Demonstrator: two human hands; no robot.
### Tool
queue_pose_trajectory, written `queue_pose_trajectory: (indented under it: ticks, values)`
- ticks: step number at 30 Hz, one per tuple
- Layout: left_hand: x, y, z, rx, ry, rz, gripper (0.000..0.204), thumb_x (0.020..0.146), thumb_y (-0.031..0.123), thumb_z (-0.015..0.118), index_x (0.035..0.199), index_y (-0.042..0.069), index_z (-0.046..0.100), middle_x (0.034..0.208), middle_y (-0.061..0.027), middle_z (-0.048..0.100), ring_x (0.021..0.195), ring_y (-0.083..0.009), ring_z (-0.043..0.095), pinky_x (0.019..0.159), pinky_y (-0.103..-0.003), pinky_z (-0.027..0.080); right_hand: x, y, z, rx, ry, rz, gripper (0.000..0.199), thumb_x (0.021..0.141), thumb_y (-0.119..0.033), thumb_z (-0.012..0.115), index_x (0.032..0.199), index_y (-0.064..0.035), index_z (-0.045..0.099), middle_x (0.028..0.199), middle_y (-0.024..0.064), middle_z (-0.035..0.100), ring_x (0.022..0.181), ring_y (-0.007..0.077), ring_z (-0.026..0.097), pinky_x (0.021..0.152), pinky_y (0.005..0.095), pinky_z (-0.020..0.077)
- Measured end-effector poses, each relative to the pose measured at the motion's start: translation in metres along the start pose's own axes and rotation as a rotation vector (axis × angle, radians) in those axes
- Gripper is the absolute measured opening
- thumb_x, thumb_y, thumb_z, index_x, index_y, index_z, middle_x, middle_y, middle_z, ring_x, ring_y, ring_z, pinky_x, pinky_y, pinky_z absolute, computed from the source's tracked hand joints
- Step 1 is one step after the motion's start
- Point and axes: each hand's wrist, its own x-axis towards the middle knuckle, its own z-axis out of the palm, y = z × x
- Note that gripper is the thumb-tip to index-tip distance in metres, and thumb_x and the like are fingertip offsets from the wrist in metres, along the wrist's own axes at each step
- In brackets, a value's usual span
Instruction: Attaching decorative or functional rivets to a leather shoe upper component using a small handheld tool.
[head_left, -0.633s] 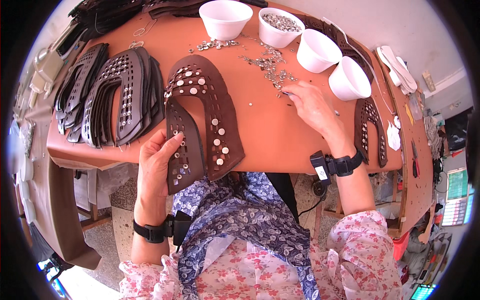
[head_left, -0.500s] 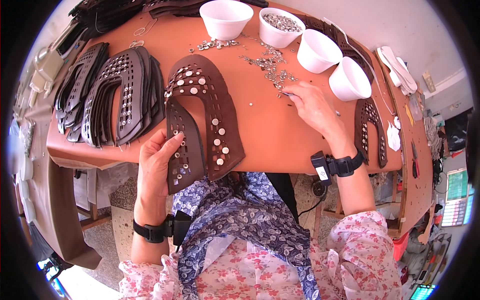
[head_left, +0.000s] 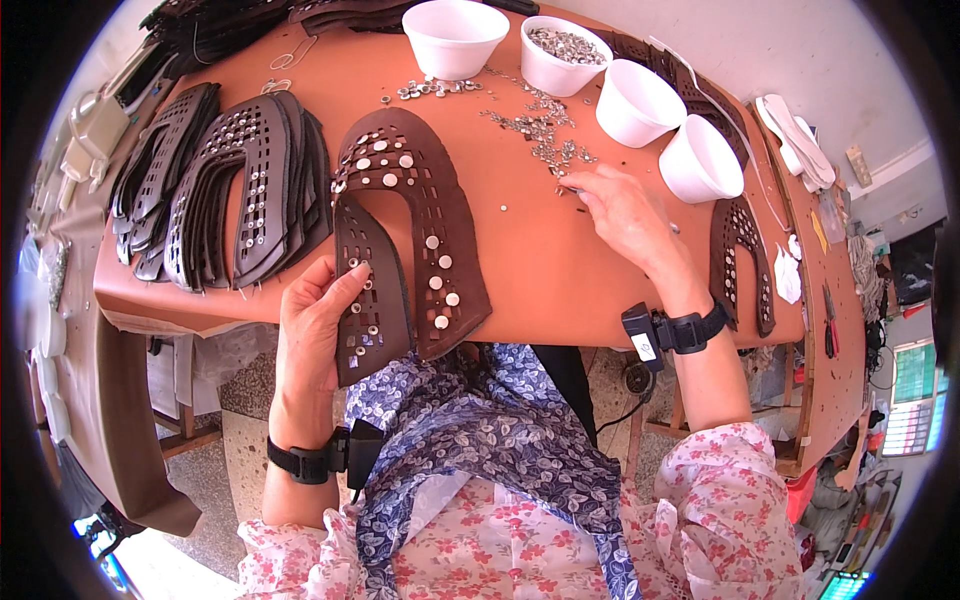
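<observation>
The left hand (head_left: 318, 325) is at the near edge of the desk (head_left: 540, 270), fingers flat and together against the outer side of a brown leather upper (head_left: 405, 235), thumb hidden behind it. It holds the upper's left leg, which hangs over the near edge toward the lap; the rest of the U-shaped piece lies flat on the desk, its curve pointing away. The upper is punched with square holes, and round silver studs sit along both legs and the curve.

The right hand (head_left: 625, 208) rests farther in, right of the upper, palm down, fingertips drawn together at the edge of a scatter of loose studs (head_left: 540, 130); whether it has one pinched I cannot tell.

Left of the upper, near the left edge, lies a stack of dark uppers (head_left: 235, 190). Near the right edge lies another studded upper (head_left: 740, 255).

Along the far edge stand four white bowls: one (head_left: 455, 35) at centre, one (head_left: 565, 50) filled with studs, then two (head_left: 637, 102) (head_left: 700, 158) running toward the right edge.
</observation>
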Motion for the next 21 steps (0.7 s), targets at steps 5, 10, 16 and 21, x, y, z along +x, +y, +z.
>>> queue_pose_trajectory:
  ticks: [5, 10, 16, 21]
  values:
    - [0.000, 0.000, -0.002, -0.009, -0.018, -0.010, 0.016, 0.101, 0.006, 0.065, 0.115, 0.001, 0.068, 0.099, -0.0063, 0.076, 0.079, -0.0120, 0.074, 0.069, -0.025, 0.061, 0.000, -0.001, 0.001, -0.007, 0.003, 0.006, 0.027, 0.096, -0.001, 0.058, 0.120, -0.0034, 0.070, 0.103, 0.0189, 0.069, 0.098, 0.0381, 0.067, 0.087, 0.0455, 0.0516]
    - [-0.006, 0.012, 0.001, 0.010, 0.022, -0.093, 0.029, 0.093, -0.001, 0.070, 0.121, -0.003, 0.066, 0.105, -0.0096, 0.075, 0.086, -0.0153, 0.074, 0.076, -0.028, 0.062, -0.007, -0.009, 0.002, 0.039, 0.076, 0.014, 0.025, 0.097, -0.005, 0.059, 0.118, -0.0080, 0.072, 0.106, 0.0180, 0.071, 0.097, 0.0401, 0.068, 0.085, 0.0475, 0.0536]
    - [-0.016, 0.013, -0.006, -0.054, -0.055, -0.110, 0.044, 0.086, -0.009, 0.070, 0.129, -0.007, 0.060, 0.112, -0.0140, 0.074, 0.095, -0.0200, 0.075, 0.086, -0.033, 0.063, -0.022, -0.071, 0.007, 0.357, 0.045, -0.083, 0.024, 0.098, -0.004, 0.057, 0.118, -0.0045, 0.071, 0.106, 0.0173, 0.071, 0.093, 0.0342, 0.070, 0.085, 0.0424, 0.0546]
    - [-0.019, 0.007, -0.007, -0.061, -0.051, -0.115, 0.034, 0.088, -0.008, 0.070, 0.122, -0.005, 0.064, 0.108, -0.0139, 0.076, 0.089, -0.0182, 0.076, 0.081, -0.030, 0.064, -0.038, -0.132, 0.016, 0.481, -0.098, -0.194, 0.026, 0.097, 0.001, 0.058, 0.120, -0.0020, 0.071, 0.092, 0.0107, 0.066, 0.076, 0.0196, 0.062, 0.071, 0.0324, 0.0498]
